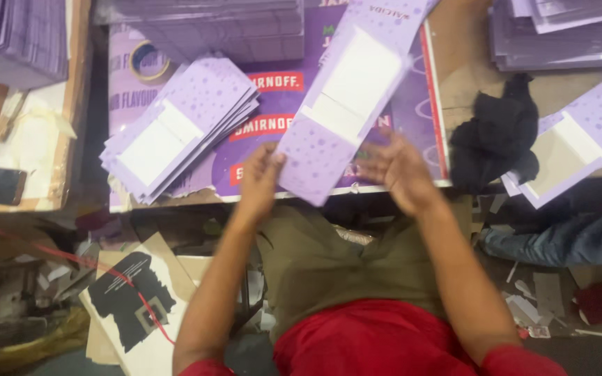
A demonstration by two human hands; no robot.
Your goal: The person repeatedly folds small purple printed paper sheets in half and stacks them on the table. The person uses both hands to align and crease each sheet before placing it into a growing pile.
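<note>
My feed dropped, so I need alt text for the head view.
The left hand and right hand hold a flat purple carton blank over a purple printed board. A fanned stack of blanks lies left, a black cloth right.

The worktop (462, 73) carries a purple printed board (412, 118), lilac card stacks (175, 129) left of the fingers, and a black cloth (496, 136) right of them.

A long lilac card (346, 104), speckled with pale dots and bearing a white rectangular panel at its middle, lies slanted over the purple board, its near end at the table's near edge, its far end reaching away rightward.
</note>
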